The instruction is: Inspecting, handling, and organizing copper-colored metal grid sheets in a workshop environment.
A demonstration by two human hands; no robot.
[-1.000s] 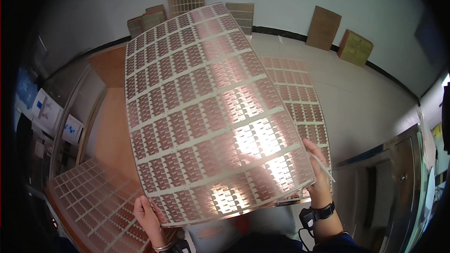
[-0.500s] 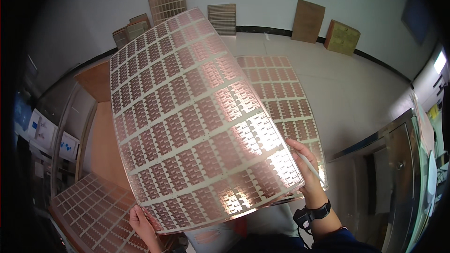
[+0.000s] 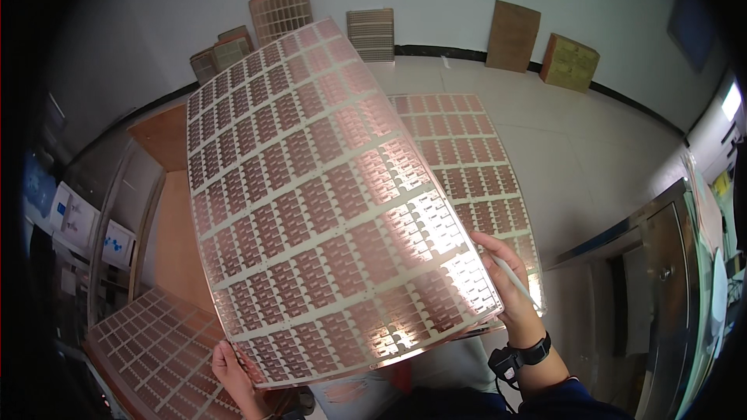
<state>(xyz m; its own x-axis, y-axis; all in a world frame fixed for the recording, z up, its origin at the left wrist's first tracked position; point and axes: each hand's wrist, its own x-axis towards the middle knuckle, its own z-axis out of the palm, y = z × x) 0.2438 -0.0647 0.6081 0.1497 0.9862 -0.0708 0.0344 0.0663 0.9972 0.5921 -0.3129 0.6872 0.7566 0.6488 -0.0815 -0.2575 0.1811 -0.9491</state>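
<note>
A large, thin, slightly bowed circuit board panel (image 3: 303,210), copper-coloured with a repeated grid pattern, is tilted up in front of me. My left hand (image 3: 235,377) pinches its lower left corner. On its right edge, near the lower right corner, my right hand (image 3: 510,284) is closed, thumb side up. A slim white pen-like stick (image 3: 513,280) is tucked in that same hand, lying along the fingers. Bright glare covers the panel's right part. The fingers behind the panel are hidden.
Another patterned panel (image 3: 475,159) stands behind on the right. More panels (image 3: 159,350) lie at the lower left beside a brown board (image 3: 179,233). Several boards, including a plain brown one (image 3: 513,35), lean on the far wall. A metal cabinet (image 3: 661,264) stands at right.
The held panel and the view have shifted only slightly. Both hands keep the same hold on it.
</note>
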